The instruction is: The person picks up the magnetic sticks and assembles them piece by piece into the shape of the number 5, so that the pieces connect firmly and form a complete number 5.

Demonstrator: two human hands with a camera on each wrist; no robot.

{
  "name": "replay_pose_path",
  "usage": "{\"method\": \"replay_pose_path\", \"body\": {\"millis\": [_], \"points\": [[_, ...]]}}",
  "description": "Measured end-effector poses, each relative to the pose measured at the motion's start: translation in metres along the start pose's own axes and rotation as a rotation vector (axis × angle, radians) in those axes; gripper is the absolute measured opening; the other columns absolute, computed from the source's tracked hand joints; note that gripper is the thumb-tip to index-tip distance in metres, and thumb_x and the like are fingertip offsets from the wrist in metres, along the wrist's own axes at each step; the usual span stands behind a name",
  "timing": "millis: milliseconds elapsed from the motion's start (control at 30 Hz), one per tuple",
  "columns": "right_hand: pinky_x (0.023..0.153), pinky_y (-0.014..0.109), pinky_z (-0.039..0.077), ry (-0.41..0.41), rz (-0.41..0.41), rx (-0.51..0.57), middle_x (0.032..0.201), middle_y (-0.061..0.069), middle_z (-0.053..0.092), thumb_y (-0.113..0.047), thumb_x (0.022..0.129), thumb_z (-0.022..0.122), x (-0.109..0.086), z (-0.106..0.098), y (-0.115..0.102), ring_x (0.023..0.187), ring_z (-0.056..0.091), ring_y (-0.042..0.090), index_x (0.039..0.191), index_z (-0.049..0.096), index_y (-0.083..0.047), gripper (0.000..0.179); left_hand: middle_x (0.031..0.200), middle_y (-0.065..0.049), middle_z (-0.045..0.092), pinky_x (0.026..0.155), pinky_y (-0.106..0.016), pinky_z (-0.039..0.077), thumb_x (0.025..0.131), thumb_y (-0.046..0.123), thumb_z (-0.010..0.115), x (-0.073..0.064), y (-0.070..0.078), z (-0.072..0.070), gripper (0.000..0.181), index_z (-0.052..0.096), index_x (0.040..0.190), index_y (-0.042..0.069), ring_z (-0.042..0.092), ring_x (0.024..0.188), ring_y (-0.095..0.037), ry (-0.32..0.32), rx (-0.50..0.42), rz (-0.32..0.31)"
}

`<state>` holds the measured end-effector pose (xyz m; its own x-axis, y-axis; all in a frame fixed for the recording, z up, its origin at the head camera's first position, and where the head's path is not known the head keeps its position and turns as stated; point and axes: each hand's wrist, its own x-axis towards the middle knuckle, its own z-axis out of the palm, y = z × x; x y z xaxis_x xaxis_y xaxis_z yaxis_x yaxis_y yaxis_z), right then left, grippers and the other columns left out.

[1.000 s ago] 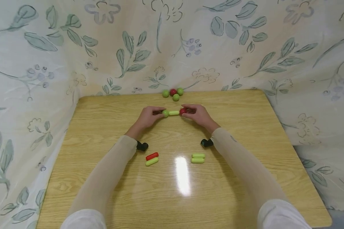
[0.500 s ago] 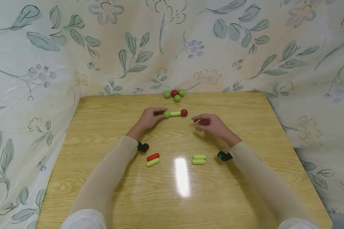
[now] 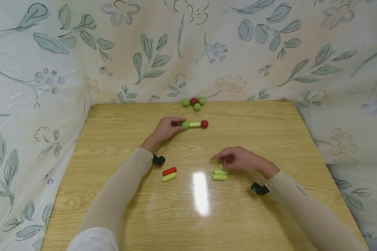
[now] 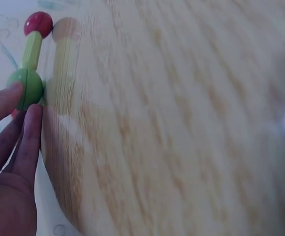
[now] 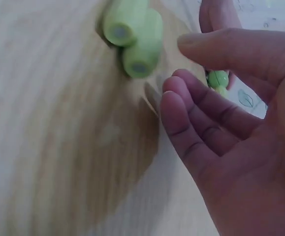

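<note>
My left hand (image 3: 167,128) pinches a green ball (image 3: 185,125) between thumb and fingers. A yellow-green rod (image 3: 194,124) joins that ball to a red ball (image 3: 204,123), and the three lie in one line. The left wrist view shows the same row, with the green ball (image 4: 30,87) at my fingertips. My right hand (image 3: 238,158) holds nothing and hovers by two yellow-green rods (image 3: 219,177) lying side by side. In the right wrist view its thumb and fingers are apart, close to the rods (image 5: 141,49), whose ends show grey discs.
At the table's back edge sit three green balls (image 3: 197,107) and a red ball (image 3: 193,101). A red rod (image 3: 169,171) and a yellow-green rod (image 3: 169,177) lie near my left forearm. Floral cloth (image 3: 207,42) hangs behind the wooden table (image 3: 128,216).
My right hand has let go of the red ball and moved back towards me, to the two yellow-green rods. The left hand keeps its hold on the green ball.
</note>
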<state>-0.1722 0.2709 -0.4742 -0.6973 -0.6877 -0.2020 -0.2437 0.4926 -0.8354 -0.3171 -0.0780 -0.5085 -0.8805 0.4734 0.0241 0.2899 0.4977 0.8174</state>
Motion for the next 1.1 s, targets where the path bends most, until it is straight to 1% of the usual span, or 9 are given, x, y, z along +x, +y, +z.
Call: {"method": "replay_pose_path", "body": {"millis": [67,200,300,433,600,800,900,1000,1100], "points": [[0.081,0.030,0.056,-0.020,-0.010,-0.007,0.109,0.009,0.072,0.006,0.096,0.077,-0.003,0.004,-0.001,0.095,0.064,0.023,0.142,0.073,-0.009,0.048,0.132,-0.008,0.075,0.103,-0.040,0.054,0.103,0.015,0.078,0.000,0.000,0.000,0.037,0.075,0.140,0.012,0.069,0.116,-0.023,0.001,0.003,0.001],[0.080,0.030,0.057,-0.042,-0.030,-0.053,0.106,0.002,0.071,0.006,0.095,0.080,-0.005,0.012,0.001,0.094,0.063,0.021,0.141,0.074,-0.012,0.050,0.132,-0.008,0.075,0.104,-0.040,0.054,0.104,0.015,0.077,0.001,-0.001,0.001,0.036,0.076,0.139,0.013,0.068,0.117,-0.023,0.001,0.009,0.006],[0.080,0.030,0.057,-0.055,-0.038,-0.087,0.105,-0.002,0.070,0.006,0.095,0.079,-0.005,0.015,0.000,0.092,0.063,0.019,0.139,0.076,-0.015,0.050,0.133,-0.007,0.074,0.104,-0.039,0.053,0.104,0.016,0.077,0.001,-0.001,0.001,0.035,0.076,0.139,0.013,0.068,0.118,-0.022,-0.001,0.015,0.006],[0.077,0.030,0.056,-0.065,-0.046,-0.090,0.103,0.000,0.069,0.009,0.093,0.078,-0.007,0.016,-0.006,0.090,0.063,0.022,0.138,0.076,-0.012,0.049,0.135,-0.008,0.074,0.104,-0.039,0.053,0.104,0.016,0.077,0.001,-0.001,0.001,0.035,0.075,0.139,0.013,0.068,0.118,-0.023,0.001,0.021,0.006],[0.076,0.030,0.056,-0.060,-0.053,-0.129,0.101,0.000,0.069,0.010,0.091,0.078,-0.009,0.017,-0.007,0.088,0.063,0.023,0.138,0.075,-0.009,0.050,0.136,-0.008,0.073,0.105,-0.040,0.053,0.105,0.017,0.076,0.000,0.000,0.001,0.035,0.076,0.139,0.012,0.068,0.118,-0.024,0.002,0.024,0.010],[0.076,0.030,0.055,-0.039,-0.029,-0.184,0.099,-0.004,0.067,0.008,0.092,0.079,-0.010,0.019,-0.007,0.087,0.062,0.019,0.138,0.075,-0.013,0.050,0.134,-0.007,0.074,0.105,-0.041,0.052,0.105,0.018,0.076,0.002,-0.001,0.000,0.034,0.076,0.139,0.013,0.067,0.116,-0.023,-0.004,0.028,0.008],[0.073,0.029,0.055,-0.029,-0.052,-0.205,0.097,-0.004,0.066,0.006,0.093,0.079,-0.010,0.021,-0.006,0.084,0.061,0.017,0.139,0.075,-0.014,0.050,0.135,-0.007,0.073,0.105,-0.041,0.052,0.105,0.018,0.075,0.002,-0.001,0.000,0.034,0.076,0.139,0.013,0.067,0.117,-0.023,-0.007,0.032,0.013],[0.071,0.029,0.054,-0.018,-0.077,-0.224,0.095,-0.006,0.065,0.005,0.095,0.078,-0.009,0.022,-0.005,0.081,0.059,0.012,0.139,0.075,-0.014,0.049,0.136,-0.007,0.073,0.106,-0.041,0.052,0.105,0.018,0.076,0.002,-0.001,0.000,0.034,0.076,0.139,0.013,0.067,0.118,-0.022,-0.009,0.035,0.013],[0.070,0.029,0.054,-0.004,-0.081,-0.234,0.094,-0.008,0.065,0.002,0.096,0.078,-0.008,0.023,-0.003,0.080,0.058,0.010,0.139,0.075,-0.014,0.046,0.137,-0.007,0.073,0.106,-0.040,0.052,0.105,0.018,0.076,0.002,-0.001,0.000,0.034,0.076,0.139,0.013,0.067,0.118,-0.022,-0.011,0.034,0.007]]}}
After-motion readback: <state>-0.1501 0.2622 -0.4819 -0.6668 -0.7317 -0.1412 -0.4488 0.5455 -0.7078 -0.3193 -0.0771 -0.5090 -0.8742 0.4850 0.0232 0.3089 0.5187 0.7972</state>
